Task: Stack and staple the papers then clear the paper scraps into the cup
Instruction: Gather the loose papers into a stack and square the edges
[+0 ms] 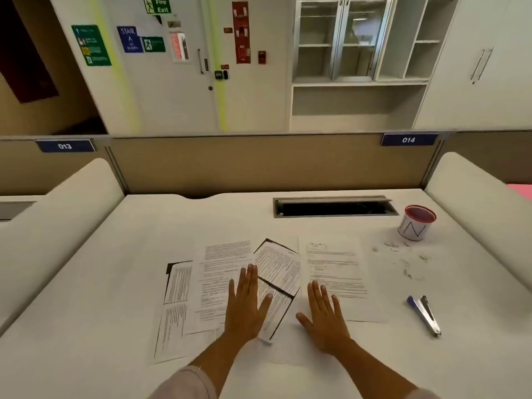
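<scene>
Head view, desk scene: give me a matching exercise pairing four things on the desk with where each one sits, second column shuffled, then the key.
Things:
1. cup
2. stapler
3. paper scraps
4. left hand

Places:
A. flat on the overlapping printed sheets
B. far right of the desk, beside the open cable slot
C. near right of the desk, right of the sheets
D. scattered on the desk just in front of the cup

Pairs: 1-B, 2-C, 3-D, 4-A
</scene>
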`<action>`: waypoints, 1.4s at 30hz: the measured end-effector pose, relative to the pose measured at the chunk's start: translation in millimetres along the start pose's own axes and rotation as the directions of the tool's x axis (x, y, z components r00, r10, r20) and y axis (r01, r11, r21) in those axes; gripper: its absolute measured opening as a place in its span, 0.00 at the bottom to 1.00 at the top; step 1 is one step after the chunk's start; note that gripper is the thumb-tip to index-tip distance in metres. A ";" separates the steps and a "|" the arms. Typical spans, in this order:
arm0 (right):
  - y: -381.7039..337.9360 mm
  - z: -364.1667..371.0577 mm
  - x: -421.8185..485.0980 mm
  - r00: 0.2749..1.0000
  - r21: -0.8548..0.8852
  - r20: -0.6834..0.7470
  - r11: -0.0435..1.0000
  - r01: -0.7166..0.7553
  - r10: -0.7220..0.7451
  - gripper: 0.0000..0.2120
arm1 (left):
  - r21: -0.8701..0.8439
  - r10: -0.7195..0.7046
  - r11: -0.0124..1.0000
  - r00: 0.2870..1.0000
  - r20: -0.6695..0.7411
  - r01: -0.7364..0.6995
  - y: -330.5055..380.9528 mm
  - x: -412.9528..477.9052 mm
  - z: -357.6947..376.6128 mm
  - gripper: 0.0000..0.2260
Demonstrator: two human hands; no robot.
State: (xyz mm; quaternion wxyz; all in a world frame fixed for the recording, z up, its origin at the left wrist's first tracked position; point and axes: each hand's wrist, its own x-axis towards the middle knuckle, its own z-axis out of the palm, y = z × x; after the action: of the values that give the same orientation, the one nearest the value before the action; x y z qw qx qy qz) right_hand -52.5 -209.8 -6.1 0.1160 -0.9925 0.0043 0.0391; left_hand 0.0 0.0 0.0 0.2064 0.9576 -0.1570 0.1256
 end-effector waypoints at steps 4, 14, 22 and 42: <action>-0.5 16.7 -11.8 0.999 0.019 0.032 1.000 -0.005 0.004 0.44 | 0.097 -0.080 0.993 0.986 0.148 0.066 -6.6 -20.7 17.2 0.32; 2.0 33.8 -20.5 1.000 0.051 -0.009 0.998 -0.021 0.021 0.39 | 0.154 -0.187 0.979 0.899 0.395 0.136 -13.6 -35.5 37.9 0.34; 3.1 39.2 -22.1 0.996 -0.014 -0.064 0.998 -0.059 0.058 0.33 | 0.176 -0.177 0.977 0.916 0.361 0.120 -14.8 -39.2 40.9 0.32; 12.5 35.3 22.4 0.996 0.029 -0.049 0.997 0.071 -0.070 0.33 | 0.209 -0.216 0.968 0.891 0.400 0.141 -25.2 -13.9 41.1 0.31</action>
State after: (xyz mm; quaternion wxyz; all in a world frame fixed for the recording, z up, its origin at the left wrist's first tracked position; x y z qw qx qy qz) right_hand -33.1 -213.8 -44.9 0.1324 -0.9908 -0.0272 0.0109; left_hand 3.3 7.4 -49.5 0.0941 0.9868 -0.0972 -0.0892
